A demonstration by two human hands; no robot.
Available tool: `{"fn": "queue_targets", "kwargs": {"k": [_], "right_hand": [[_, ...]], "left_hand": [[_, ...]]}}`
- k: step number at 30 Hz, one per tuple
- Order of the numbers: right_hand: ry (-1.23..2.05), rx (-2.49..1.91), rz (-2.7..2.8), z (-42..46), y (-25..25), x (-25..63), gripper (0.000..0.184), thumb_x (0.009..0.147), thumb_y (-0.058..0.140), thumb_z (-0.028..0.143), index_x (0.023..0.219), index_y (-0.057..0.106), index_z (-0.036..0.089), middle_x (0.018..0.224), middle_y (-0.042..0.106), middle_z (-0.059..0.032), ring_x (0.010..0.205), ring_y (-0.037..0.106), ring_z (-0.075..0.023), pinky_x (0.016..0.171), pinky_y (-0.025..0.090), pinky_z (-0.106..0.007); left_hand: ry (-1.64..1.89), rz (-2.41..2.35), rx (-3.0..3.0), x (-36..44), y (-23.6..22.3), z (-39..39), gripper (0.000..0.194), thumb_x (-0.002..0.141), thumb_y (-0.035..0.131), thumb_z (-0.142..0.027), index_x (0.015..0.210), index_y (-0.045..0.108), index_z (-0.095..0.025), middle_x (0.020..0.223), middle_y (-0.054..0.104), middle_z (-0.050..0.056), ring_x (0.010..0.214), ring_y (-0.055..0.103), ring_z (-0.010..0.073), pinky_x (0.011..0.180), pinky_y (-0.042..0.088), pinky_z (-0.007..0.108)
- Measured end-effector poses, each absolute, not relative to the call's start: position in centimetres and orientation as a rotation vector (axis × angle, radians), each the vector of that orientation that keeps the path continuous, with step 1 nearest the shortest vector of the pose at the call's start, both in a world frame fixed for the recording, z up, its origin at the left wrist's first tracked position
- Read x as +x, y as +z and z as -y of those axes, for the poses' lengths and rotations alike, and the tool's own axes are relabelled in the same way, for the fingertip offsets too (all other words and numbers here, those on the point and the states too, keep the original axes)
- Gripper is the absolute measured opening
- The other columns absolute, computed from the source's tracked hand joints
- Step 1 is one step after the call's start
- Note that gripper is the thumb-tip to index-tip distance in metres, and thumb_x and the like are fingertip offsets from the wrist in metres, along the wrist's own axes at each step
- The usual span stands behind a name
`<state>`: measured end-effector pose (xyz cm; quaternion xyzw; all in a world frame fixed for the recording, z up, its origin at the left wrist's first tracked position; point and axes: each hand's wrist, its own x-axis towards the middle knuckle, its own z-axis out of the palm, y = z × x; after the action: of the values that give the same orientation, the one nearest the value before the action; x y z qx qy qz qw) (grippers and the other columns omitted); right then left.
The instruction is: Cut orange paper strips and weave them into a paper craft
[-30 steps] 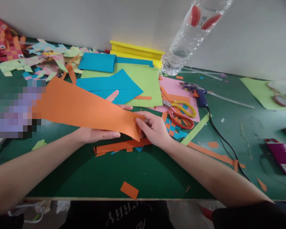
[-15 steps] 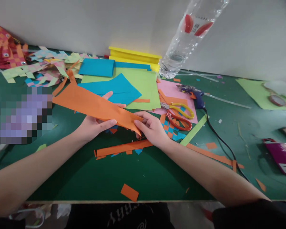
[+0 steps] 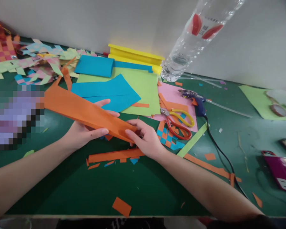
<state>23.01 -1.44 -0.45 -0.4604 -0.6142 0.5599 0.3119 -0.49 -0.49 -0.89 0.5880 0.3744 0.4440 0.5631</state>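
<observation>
A long folded sheet of orange paper (image 3: 78, 109) is held slantwise above the table between both hands. My left hand (image 3: 87, 135) supports it from below, with the thumb along its near edge and fingertips showing beyond the far edge. My right hand (image 3: 146, 136) pinches the right end between thumb and fingers. Loose orange strips (image 3: 65, 74) hang at the paper's left end. Behind it lie a blue cut paper piece (image 3: 109, 90) and a green sheet (image 3: 147, 86). Beneath the hands, a folded orange strip (image 3: 114, 156) rests on the table.
Scissors (image 3: 181, 116) with yellow and red handles lie right of my right hand, near a glue gun (image 3: 199, 103) with a black cord. A clear plastic bottle (image 3: 195, 44) leans at the back. A blurred purple object (image 3: 14, 114) is at left, a purple case (image 3: 280, 170) at right.
The right end of the orange paper, creased and turned up before, now lies flatter, with my right fingers closed around it. The camera view has shifted slightly.
</observation>
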Motion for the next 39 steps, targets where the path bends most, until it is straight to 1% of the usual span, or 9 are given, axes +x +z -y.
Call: {"fn": "queue_targets", "kwargs": {"k": [4, 10, 13, 16, 20, 25, 28, 32, 39], "right_hand": [[1.576, -1.082, 1.602, 1.8, 0.3, 23.3, 0.04, 0.094, 0.047, 0.051, 0.113, 0.061, 0.019, 0.082, 0.064, -0.0026, 0.059, 0.063, -0.0123, 0.057, 0.054, -0.028], [1.397, -1.135, 1.827, 1.8, 0.5, 23.4, 0.034, 0.076, 0.073, 0.045, 0.098, 0.067, 0.019, 0.079, 0.067, -0.002, 0.059, 0.057, -0.0123, 0.053, 0.048, -0.026], [1.364, -1.178, 1.832, 1.6, 0.2, 23.4, 0.019, 0.084, 0.066, 0.038, 0.088, 0.068, 0.019, 0.073, 0.066, -0.0006, 0.056, 0.058, -0.0113, 0.053, 0.047, -0.025], [1.426, -1.158, 1.778, 1.4, 0.0, 23.6, 0.019, 0.088, 0.063, 0.037, 0.084, 0.068, 0.019, 0.064, 0.064, 0.0008, 0.053, 0.059, -0.0113, 0.053, 0.047, -0.025], [1.379, -1.121, 1.857, 1.3, 0.2, 23.9, 0.017, 0.089, 0.062, 0.034, 0.08, 0.068, 0.02, 0.061, 0.063, 0.0014, 0.051, 0.057, -0.0108, 0.049, 0.044, -0.024], [1.355, -1.122, 1.893, 1.4, 0.6, 24.0, 0.022, 0.091, 0.058, 0.035, 0.08, 0.069, 0.019, 0.061, 0.065, 0.0005, 0.051, 0.057, -0.0103, 0.048, 0.042, -0.023], [1.342, -1.135, 1.917, 1.5, 0.6, 24.0, 0.025, 0.093, 0.056, 0.037, 0.079, 0.068, 0.019, 0.06, 0.065, 0.0003, 0.051, 0.057, -0.0105, 0.049, 0.042, -0.023], [1.318, -1.112, 1.932, 1.5, 0.5, 23.7, 0.027, 0.094, 0.053, 0.035, 0.075, 0.064, 0.019, 0.06, 0.062, 0.0013, 0.053, 0.059, -0.0104, 0.052, 0.044, -0.023], [1.352, -1.042, 1.907, 1.8, 0.3, 23.3, 0.02, 0.084, 0.065, 0.038, 0.085, 0.067, 0.018, 0.069, 0.065, -0.0002, 0.055, 0.057, -0.0106, 0.053, 0.047, -0.024]], "left_hand": [[1.076, -0.932, 1.404, -0.8, -1.2, 0.5, 0.068, 0.079, 0.078, -0.031, 0.141, 0.048, -0.035, 0.121, 0.069, 0.005, 0.11, 0.066, 0.0318, 0.078, 0.064, 0.039], [1.084, -0.931, 1.39, -0.4, -0.4, 0.3, 0.061, 0.081, 0.076, -0.027, 0.136, 0.051, -0.036, 0.108, 0.073, 0.001, 0.097, 0.071, 0.0256, 0.073, 0.065, 0.034], [1.102, -0.935, 1.401, -0.3, -0.2, 0.1, 0.062, 0.081, 0.077, -0.027, 0.136, 0.05, -0.034, 0.106, 0.074, 0.001, 0.104, 0.069, 0.0276, 0.078, 0.065, 0.039], [1.08, -0.957, 1.416, -0.6, -0.4, 0.0, 0.044, 0.084, 0.074, -0.03, 0.125, 0.059, -0.032, 0.117, 0.07, 0.002, 0.109, 0.066, 0.0291, 0.081, 0.064, 0.042], [1.03, -0.921, 1.439, -0.8, -0.4, 0.2, 0.035, 0.086, 0.071, -0.03, 0.12, 0.065, -0.031, 0.12, 0.07, 0.002, 0.1, 0.07, 0.0262, 0.08, 0.064, 0.039], [1.01, -0.853, 1.335, -0.4, -0.4, 0.1, 0.052, 0.091, 0.067, -0.029, 0.14, 0.049, -0.031, 0.114, 0.072, 0.004, 0.099, 0.071, 0.0239, 0.079, 0.063, 0.035], [0.993, -0.831, 1.316, -0.2, -0.4, 0.0, 0.057, 0.09, 0.066, -0.031, 0.143, 0.043, -0.031, 0.112, 0.072, 0.004, 0.098, 0.07, 0.0243, 0.074, 0.063, 0.033], [0.994, -0.856, 1.428, 0.0, -0.1, 0.0, 0.059, 0.085, 0.072, -0.034, 0.139, 0.046, -0.031, 0.107, 0.071, 0.003, 0.077, 0.069, 0.0193, 0.062, 0.06, 0.029], [1.054, -1.013, 1.436, 1.5, 0.6, 0.5, 0.037, 0.083, 0.072, -0.036, 0.113, 0.061, -0.018, 0.086, 0.067, 0.003, 0.067, 0.062, 0.0142, 0.053, 0.055, 0.023]]}}
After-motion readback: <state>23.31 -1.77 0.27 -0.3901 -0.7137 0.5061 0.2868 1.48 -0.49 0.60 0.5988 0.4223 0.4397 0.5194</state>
